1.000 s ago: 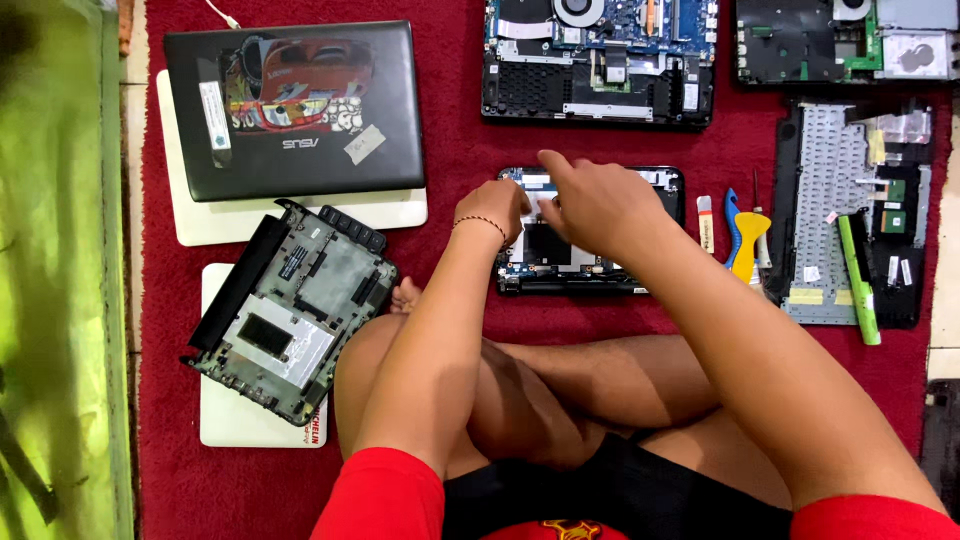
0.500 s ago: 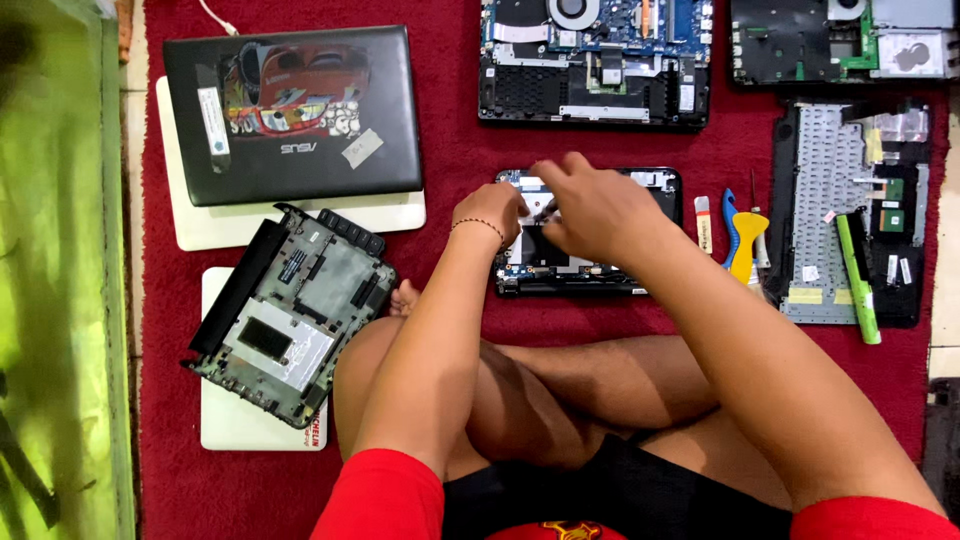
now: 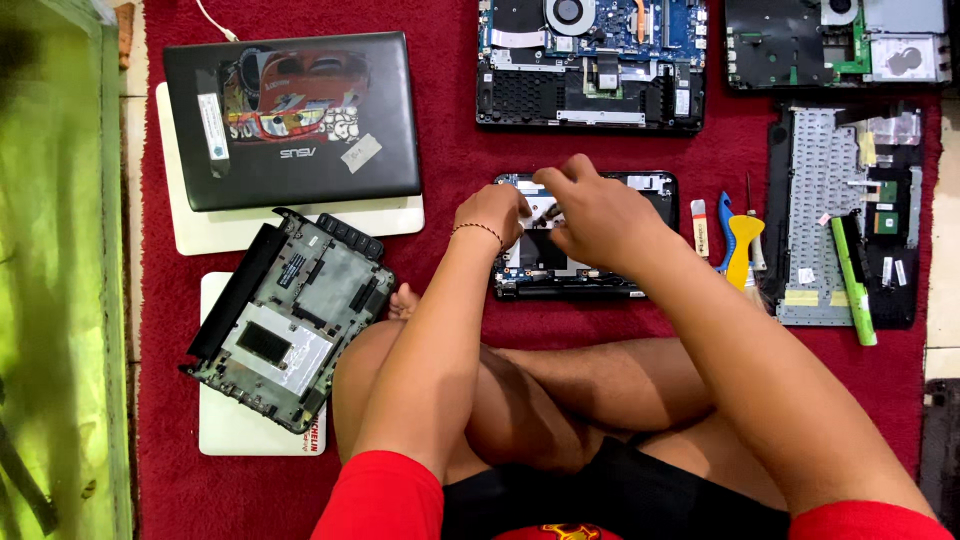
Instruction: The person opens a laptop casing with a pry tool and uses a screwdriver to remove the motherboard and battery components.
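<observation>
Head view: my left hand (image 3: 492, 212) and right hand (image 3: 597, 215) pinch at the opened small laptop (image 3: 585, 270), grip unclear; best worked gently, fingertips only.

Red short sleeves, black shorts, thin bracelet (image 3: 478, 229) on left wrist.

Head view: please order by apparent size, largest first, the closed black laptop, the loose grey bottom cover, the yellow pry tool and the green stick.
1. Closed black laptop
2. Grey bottom cover
3. Green stick
4. Yellow pry tool
</observation>
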